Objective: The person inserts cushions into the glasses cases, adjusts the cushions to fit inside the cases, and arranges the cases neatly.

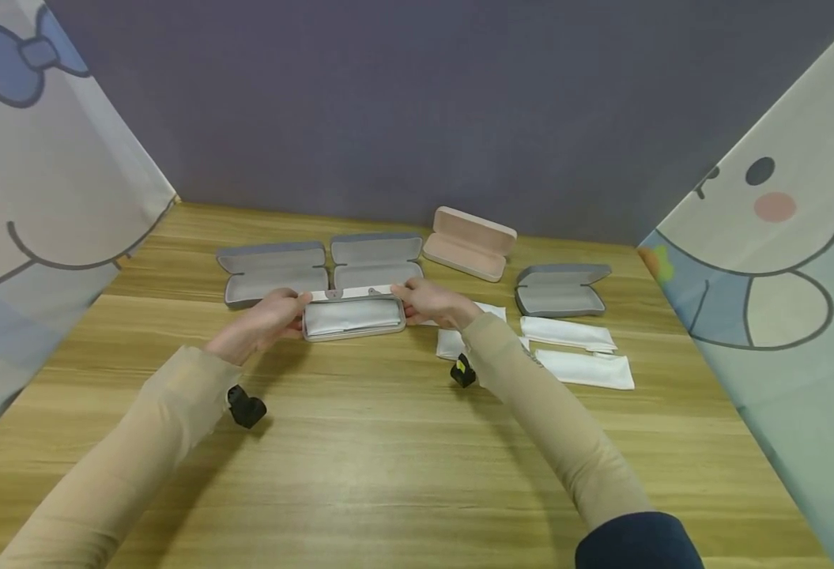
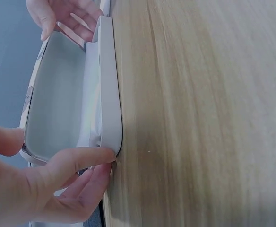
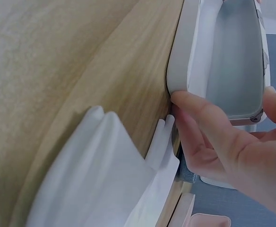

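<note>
Both hands hold a light-coloured eyeglass case (image 1: 355,337) by its two ends, its lid raised toward the back. A folded white cloth (image 1: 349,316) lies in the bottom half. My left hand (image 1: 269,322) grips the left end; in the left wrist view its index finger is at the lower corner and its thumb at the lid (image 2: 57,94). At the opposite end, my right hand (image 1: 436,302) has its thumb on the lid edge and a finger on the lower corner, as the right wrist view shows. The case is close over the wooden table.
Behind the held case stand two grey eyeglass cases (image 1: 272,257) with raised lids and a pink one (image 1: 469,243). Another grey case (image 1: 560,300) is at the right. Several folded white cloths (image 1: 583,369) lie near the right forearm. A dark panel (image 1: 402,111) closes off the back.
</note>
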### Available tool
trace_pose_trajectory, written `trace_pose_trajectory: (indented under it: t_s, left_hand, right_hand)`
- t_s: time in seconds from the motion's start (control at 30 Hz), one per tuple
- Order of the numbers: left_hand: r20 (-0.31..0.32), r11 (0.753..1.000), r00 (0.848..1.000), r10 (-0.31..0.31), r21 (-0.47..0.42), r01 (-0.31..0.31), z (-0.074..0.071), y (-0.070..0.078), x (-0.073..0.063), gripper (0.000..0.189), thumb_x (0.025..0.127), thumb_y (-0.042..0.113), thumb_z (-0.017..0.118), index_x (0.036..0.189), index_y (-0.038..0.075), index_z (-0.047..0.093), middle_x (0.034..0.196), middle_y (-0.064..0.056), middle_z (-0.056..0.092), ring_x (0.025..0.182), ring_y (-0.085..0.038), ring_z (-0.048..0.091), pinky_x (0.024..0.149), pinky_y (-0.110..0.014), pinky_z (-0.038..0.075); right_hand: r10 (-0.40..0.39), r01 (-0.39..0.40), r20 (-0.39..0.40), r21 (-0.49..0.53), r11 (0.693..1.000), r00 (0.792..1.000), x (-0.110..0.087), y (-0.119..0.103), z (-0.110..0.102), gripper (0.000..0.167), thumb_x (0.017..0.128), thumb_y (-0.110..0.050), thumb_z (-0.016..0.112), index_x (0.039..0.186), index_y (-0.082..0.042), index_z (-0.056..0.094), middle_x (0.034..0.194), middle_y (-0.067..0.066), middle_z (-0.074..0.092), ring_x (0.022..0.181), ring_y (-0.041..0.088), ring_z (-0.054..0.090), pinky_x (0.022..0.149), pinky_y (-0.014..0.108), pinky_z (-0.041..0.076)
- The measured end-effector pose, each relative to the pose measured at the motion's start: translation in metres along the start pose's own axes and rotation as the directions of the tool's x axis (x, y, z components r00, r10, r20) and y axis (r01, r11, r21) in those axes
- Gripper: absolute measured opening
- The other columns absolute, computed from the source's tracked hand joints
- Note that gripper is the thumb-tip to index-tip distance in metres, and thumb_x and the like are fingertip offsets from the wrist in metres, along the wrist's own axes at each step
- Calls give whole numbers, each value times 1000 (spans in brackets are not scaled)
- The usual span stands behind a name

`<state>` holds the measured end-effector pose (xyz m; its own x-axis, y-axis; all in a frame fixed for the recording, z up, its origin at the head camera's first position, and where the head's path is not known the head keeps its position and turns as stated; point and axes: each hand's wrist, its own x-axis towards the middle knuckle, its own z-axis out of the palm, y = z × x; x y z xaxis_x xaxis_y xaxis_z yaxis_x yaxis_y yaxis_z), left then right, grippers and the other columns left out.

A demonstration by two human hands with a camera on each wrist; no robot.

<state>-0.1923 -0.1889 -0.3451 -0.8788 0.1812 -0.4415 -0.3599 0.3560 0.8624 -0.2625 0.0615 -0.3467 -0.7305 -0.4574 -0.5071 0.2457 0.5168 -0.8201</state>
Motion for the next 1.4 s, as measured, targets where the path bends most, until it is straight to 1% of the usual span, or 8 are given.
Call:
trace_pose_trajectory:
  t_s: [0.13, 0.3, 0.57, 0.8, 0.93, 1.03, 1.2, 1.4]
  left_hand:
    - [22, 1000, 1000, 11, -1, -11, 0, 0, -2, 62, 106, 24, 20, 144, -19, -3, 142, -35, 24, 113, -28, 41, 109, -48, 39]
    - [25, 1000, 1000, 15, 2, -15, 0, 0, -1, 59, 106, 21, 22, 144, -20, 3, 139, -32, 28, 109, -25, 41, 108, -46, 40]
    - [20, 1000, 1000, 6, -12, -6, 0, 0, -1, 57, 106, 19, 23, 144, -19, 5, 133, -27, 31, 108, -24, 40, 108, -45, 40]
    - [23, 1000, 1000, 6, -9, -5, -1, 0, -2, 55, 106, 18, 24, 143, -20, 7, 129, -25, 34, 106, -23, 41, 108, -43, 41]
    - [28, 1000, 1000, 13, -6, -13, -2, -1, -2, 54, 106, 17, 25, 142, -20, 11, 126, -23, 36, 104, -21, 43, 104, -39, 45]
    - [29, 1000, 999, 16, -2, -16, -2, -1, -2, 55, 106, 17, 25, 143, -20, 9, 125, -22, 37, 103, -20, 43, 99, -35, 48]
    - [23, 1000, 1000, 19, -6, -19, -2, -2, -1, 57, 106, 18, 26, 144, -20, 6, 125, -22, 37, 102, -19, 44, 96, -31, 50]
    - [24, 1000, 1000, 14, -14, -14, -2, -2, -3, 58, 106, 16, 28, 144, -20, 4, 123, -21, 38, 100, -18, 44, 93, -28, 50]
  right_hand:
    - [-16, 16, 7, -6, 1000, 1000, -1, 1, -1, 48, 105, -31, 34, 139, 2, 33, 123, 17, 45, 110, 23, 48, 105, 38, 46]
    - [-24, 24, 21, -6, 1000, 1000, -2, 2, -1, 43, 105, -29, 34, 135, 2, 36, 115, 13, 46, 103, 20, 48, 105, 38, 46]
    - [-16, 16, 19, 18, 1000, 1000, -2, 2, 0, 45, 105, -27, 35, 138, 4, 34, 128, 18, 44, 112, 23, 47, 107, 38, 44]
    - [-16, 16, 21, 38, 999, 1000, -3, 1, 1, 43, 105, -25, 36, 137, 4, 36, 124, 17, 45, 108, 21, 47, 107, 38, 44]
    - [-16, 14, 27, 50, 999, 1000, -2, 2, 0, 44, 105, -24, 36, 138, 4, 34, 124, 17, 45, 108, 21, 47, 107, 38, 44]
    - [-19, 17, 32, 51, 999, 999, -1, 4, -1, 44, 105, -23, 36, 140, 5, 33, 129, 19, 44, 111, 22, 48, 108, 38, 43]
    - [-29, 28, 31, 52, 998, 999, -1, 4, -1, 46, 105, -21, 36, 142, 5, 30, 134, 22, 42, 118, 26, 47, 109, 39, 42]
    - [-34, 32, 31, 56, 998, 999, -2, 5, 0, 47, 105, -19, 37, 143, 7, 29, 134, 22, 42, 116, 25, 47, 109, 38, 43]
